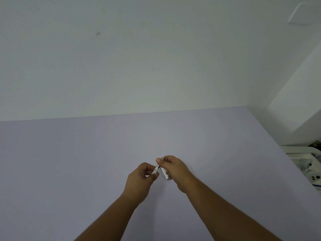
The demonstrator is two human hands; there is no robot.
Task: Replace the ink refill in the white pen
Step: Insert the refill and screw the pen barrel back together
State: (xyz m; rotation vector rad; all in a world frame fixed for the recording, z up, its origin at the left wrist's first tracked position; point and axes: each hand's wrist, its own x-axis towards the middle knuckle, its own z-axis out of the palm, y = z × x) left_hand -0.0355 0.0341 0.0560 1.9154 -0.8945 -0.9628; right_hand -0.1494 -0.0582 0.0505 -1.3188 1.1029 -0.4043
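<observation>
both hands on white pen (156, 169), lavender table (69, 162)

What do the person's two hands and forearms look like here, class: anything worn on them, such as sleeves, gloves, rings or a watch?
Both the left hand and the right hand are bare, with no gloves. No ring, watch or bracelet shows on either. Both forearms are uncovered all the way to the bottom edge of the picture, so no sleeve is in view. No markings can be made out at this size.
</observation>
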